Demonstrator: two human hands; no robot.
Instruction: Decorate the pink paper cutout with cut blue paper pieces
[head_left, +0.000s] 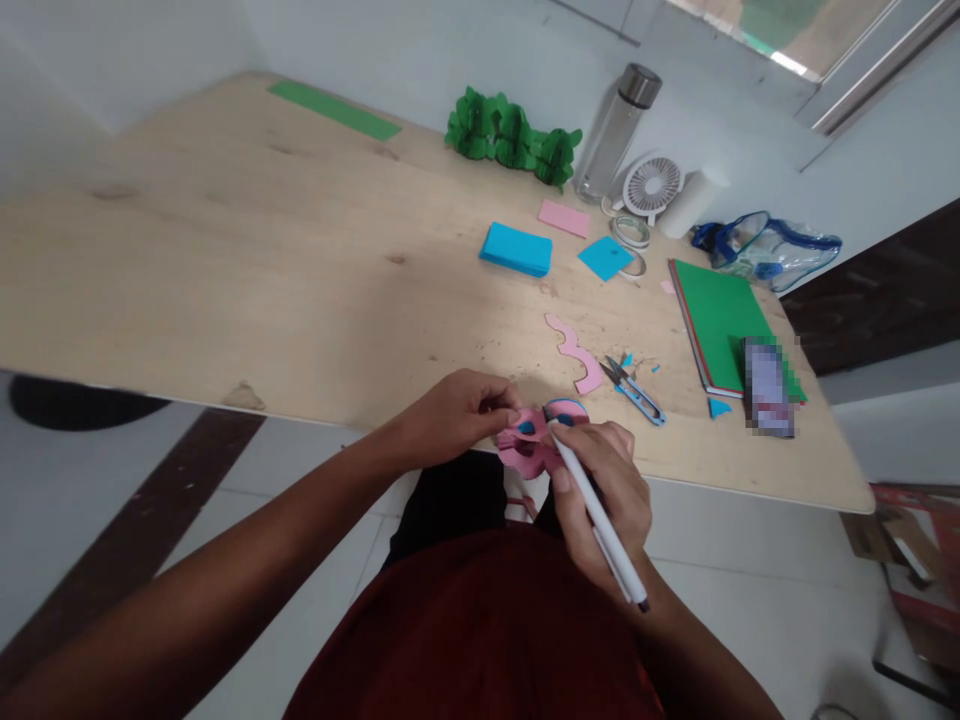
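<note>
My pink cutout (521, 460), with blue showing through it, is between my two hands at the near edge of the table (300, 260), partly over my lap. My left hand (469, 415) pinches its left side between thumb and fingers. My right hand (607, 490) is closed around a white pen (592, 500), slanted with its upper end at the cutout; I cannot tell whether that end touches the paper, or whether my right fingers do.

Just beyond lies a wavy pink strip (576, 352), and right of it the snips (636, 393), among small blue scraps (719, 408). Farther back are a blue stack (516, 248), a pink sheet (564, 218), and a blue sheet (604, 258) beside the tape (628, 244).

To the right, a blurred-out phone (769, 390) rests partly on a green book (724, 315), with a clear pouch (780, 250) behind. Along the wall stand green cutouts (514, 137), a bottle (615, 135), a fan (651, 186) and a white roll (696, 200); a green strip (334, 109) lies far left.
</note>
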